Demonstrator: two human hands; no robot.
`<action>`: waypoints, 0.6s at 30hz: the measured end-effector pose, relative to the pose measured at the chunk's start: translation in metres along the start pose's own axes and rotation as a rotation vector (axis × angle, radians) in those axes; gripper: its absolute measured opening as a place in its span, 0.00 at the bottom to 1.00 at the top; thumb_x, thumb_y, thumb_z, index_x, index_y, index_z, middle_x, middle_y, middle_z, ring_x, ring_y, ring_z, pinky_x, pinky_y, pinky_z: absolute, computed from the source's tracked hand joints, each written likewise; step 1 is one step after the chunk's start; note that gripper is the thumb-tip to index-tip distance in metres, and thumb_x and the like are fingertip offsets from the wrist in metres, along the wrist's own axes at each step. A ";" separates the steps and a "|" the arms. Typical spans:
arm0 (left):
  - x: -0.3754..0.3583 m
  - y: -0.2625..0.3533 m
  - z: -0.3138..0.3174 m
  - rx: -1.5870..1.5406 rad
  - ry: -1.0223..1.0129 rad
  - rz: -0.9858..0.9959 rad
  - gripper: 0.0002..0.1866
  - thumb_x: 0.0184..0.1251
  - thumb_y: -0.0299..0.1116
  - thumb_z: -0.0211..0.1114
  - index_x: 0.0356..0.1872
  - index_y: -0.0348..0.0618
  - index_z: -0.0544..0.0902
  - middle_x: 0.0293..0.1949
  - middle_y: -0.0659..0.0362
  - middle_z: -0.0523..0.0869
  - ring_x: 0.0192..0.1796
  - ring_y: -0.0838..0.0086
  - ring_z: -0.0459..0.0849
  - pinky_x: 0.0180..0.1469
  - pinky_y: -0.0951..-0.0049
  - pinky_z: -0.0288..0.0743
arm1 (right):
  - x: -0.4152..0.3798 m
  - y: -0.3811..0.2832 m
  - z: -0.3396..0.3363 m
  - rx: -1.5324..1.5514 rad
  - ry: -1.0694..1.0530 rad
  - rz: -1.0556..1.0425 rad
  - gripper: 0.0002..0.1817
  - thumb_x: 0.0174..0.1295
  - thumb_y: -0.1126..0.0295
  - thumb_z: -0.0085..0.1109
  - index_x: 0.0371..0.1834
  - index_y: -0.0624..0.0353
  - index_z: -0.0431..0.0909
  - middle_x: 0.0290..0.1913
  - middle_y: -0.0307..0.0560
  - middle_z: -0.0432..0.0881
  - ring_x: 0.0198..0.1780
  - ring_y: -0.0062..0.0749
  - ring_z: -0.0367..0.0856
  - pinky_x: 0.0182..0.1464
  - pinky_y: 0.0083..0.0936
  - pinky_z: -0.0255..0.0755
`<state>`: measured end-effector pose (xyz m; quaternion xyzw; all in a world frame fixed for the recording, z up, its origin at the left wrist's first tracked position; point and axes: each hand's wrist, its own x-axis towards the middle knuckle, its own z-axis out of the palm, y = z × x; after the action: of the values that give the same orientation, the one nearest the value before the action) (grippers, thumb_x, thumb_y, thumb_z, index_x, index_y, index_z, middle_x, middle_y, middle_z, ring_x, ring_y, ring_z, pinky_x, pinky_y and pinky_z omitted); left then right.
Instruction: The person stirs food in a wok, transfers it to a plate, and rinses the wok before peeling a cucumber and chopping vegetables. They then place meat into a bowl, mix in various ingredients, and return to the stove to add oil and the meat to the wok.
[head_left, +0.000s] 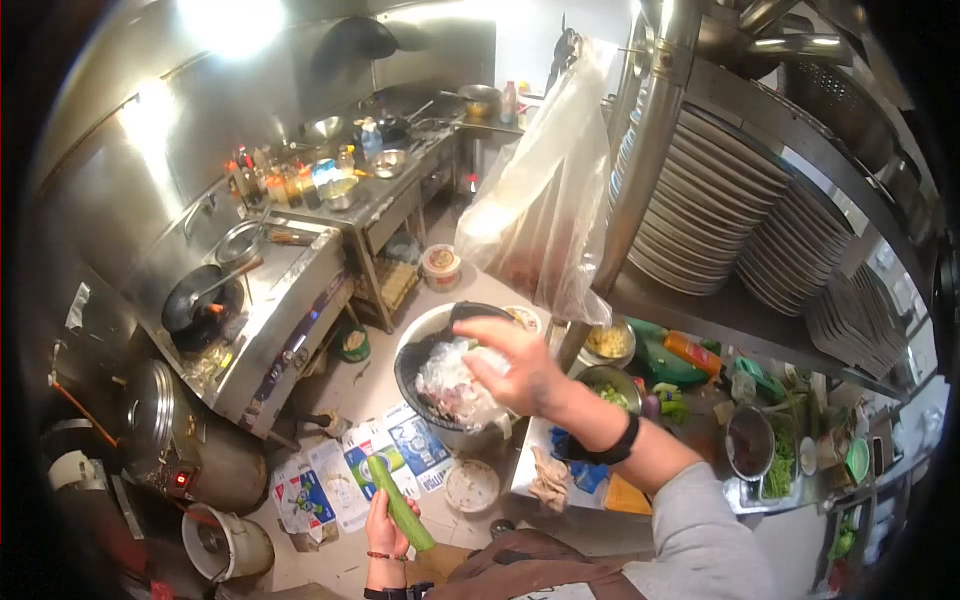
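Observation:
My left hand (386, 527), low in the picture, is wrapped round a long green cucumber (398, 505) that tilts up to the left. My right hand (515, 368) reaches over a bin with a black liner (408, 372). Its fingers are stretched out and apart, with nothing visible between them. Crumpled clear plastic and other waste (455, 385) fill the bin below that hand. Part of the bin's right side is hidden behind my right hand and forearm.
A steel counter with stacked plates (700, 200) stands at right, above bowls and green vegetables (778, 470). A clear plastic bag (540, 190) hangs beside it. Woks (200, 305) and sauce bottles (285, 185) line the left. Flattened cardboard (340, 480) and a white bucket (228, 545) are on the floor.

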<state>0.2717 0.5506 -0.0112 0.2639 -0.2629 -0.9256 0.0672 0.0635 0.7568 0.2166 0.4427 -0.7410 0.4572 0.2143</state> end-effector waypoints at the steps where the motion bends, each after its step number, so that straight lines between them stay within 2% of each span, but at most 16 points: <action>1: 0.004 0.004 -0.002 0.016 -0.005 -0.030 0.09 0.70 0.38 0.50 0.42 0.45 0.71 0.30 0.55 0.76 0.32 0.67 0.77 0.34 0.65 0.76 | 0.019 -0.013 -0.012 0.210 0.040 0.157 0.16 0.52 0.76 0.58 0.47 0.64 0.76 0.49 0.56 0.78 0.47 0.39 0.80 0.48 0.26 0.75; 2: 0.010 0.009 0.002 0.043 0.016 -0.044 0.08 0.69 0.35 0.51 0.43 0.45 0.71 0.30 0.55 0.76 0.32 0.66 0.78 0.35 0.64 0.76 | 0.047 -0.021 -0.027 0.185 0.097 0.030 0.18 0.54 0.76 0.57 0.50 0.64 0.74 0.51 0.55 0.78 0.47 0.33 0.80 0.47 0.24 0.75; 3: 0.020 0.011 0.006 0.063 0.021 -0.037 0.08 0.69 0.35 0.51 0.43 0.45 0.71 0.30 0.55 0.76 0.32 0.66 0.78 0.35 0.64 0.76 | 0.072 -0.022 -0.027 0.371 0.200 -0.017 0.20 0.55 0.76 0.55 0.53 0.64 0.71 0.53 0.54 0.76 0.45 0.32 0.80 0.48 0.24 0.75; 4: 0.034 0.013 0.010 0.104 -0.013 -0.031 0.08 0.69 0.35 0.52 0.43 0.45 0.71 0.31 0.55 0.77 0.32 0.66 0.78 0.36 0.64 0.76 | 0.100 -0.026 -0.031 0.444 0.231 -0.025 0.21 0.56 0.75 0.54 0.55 0.64 0.69 0.53 0.53 0.75 0.45 0.31 0.80 0.47 0.24 0.75; 5: 0.046 0.018 0.015 0.151 -0.047 -0.029 0.08 0.68 0.34 0.52 0.44 0.44 0.71 0.31 0.55 0.77 0.32 0.65 0.78 0.36 0.64 0.77 | 0.127 -0.025 -0.033 0.480 0.281 -0.011 0.24 0.55 0.74 0.54 0.57 0.64 0.67 0.54 0.54 0.74 0.49 0.34 0.78 0.49 0.26 0.74; 6: 0.058 0.022 0.025 0.153 -0.070 -0.036 0.08 0.68 0.34 0.52 0.44 0.44 0.71 0.32 0.55 0.77 0.33 0.66 0.79 0.37 0.64 0.77 | 0.156 -0.019 -0.031 0.370 0.396 -0.092 0.27 0.54 0.71 0.56 0.58 0.66 0.64 0.57 0.56 0.70 0.55 0.39 0.73 0.54 0.30 0.70; 7: 0.071 0.023 0.036 0.147 -0.099 -0.053 0.08 0.68 0.34 0.53 0.44 0.44 0.71 0.32 0.55 0.78 0.33 0.66 0.79 0.37 0.65 0.77 | 0.173 -0.011 -0.032 0.156 0.504 -0.030 0.31 0.52 0.70 0.56 0.60 0.69 0.59 0.62 0.63 0.61 0.63 0.46 0.63 0.62 0.34 0.61; 9: 0.099 0.025 0.050 0.100 -0.177 -0.106 0.08 0.67 0.34 0.53 0.43 0.43 0.72 0.32 0.55 0.78 0.34 0.67 0.80 0.38 0.64 0.78 | 0.197 0.013 -0.028 -0.010 0.753 0.192 0.35 0.50 0.69 0.57 0.61 0.72 0.56 0.64 0.69 0.53 0.66 0.54 0.54 0.66 0.38 0.52; 11: 0.124 0.025 0.061 0.081 -0.255 -0.240 0.08 0.67 0.34 0.54 0.42 0.43 0.72 0.31 0.56 0.78 0.34 0.66 0.80 0.38 0.64 0.78 | 0.197 0.029 -0.020 -0.171 0.805 0.187 0.36 0.49 0.69 0.58 0.61 0.72 0.55 0.64 0.71 0.52 0.66 0.58 0.52 0.67 0.40 0.50; 12: 0.131 0.030 0.071 0.132 -0.272 -0.266 0.09 0.67 0.34 0.54 0.43 0.42 0.71 0.31 0.56 0.78 0.34 0.66 0.80 0.38 0.64 0.78 | 0.201 0.036 -0.017 -0.297 0.849 0.168 0.38 0.48 0.69 0.59 0.62 0.72 0.54 0.63 0.73 0.51 0.66 0.61 0.50 0.67 0.41 0.48; 15: 0.164 0.047 0.079 0.168 -0.402 -0.322 0.10 0.67 0.34 0.54 0.44 0.43 0.70 0.32 0.56 0.77 0.34 0.67 0.79 0.38 0.64 0.77 | 0.215 0.064 -0.014 -0.541 0.909 0.174 0.38 0.47 0.70 0.61 0.61 0.72 0.56 0.63 0.73 0.50 0.66 0.62 0.50 0.66 0.43 0.50; 18: 0.183 0.084 0.078 0.195 -0.433 -0.422 0.10 0.67 0.34 0.53 0.45 0.44 0.70 0.32 0.56 0.76 0.35 0.67 0.79 0.38 0.65 0.77 | 0.232 0.071 -0.020 -0.558 1.004 0.302 0.37 0.45 0.71 0.63 0.62 0.62 0.61 0.64 0.69 0.50 0.64 0.60 0.53 0.66 0.41 0.53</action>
<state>0.0736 0.4663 0.0061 0.1146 -0.2979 -0.9242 -0.2095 -0.1187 0.6805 0.3594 -0.0108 -0.6960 0.4241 0.5794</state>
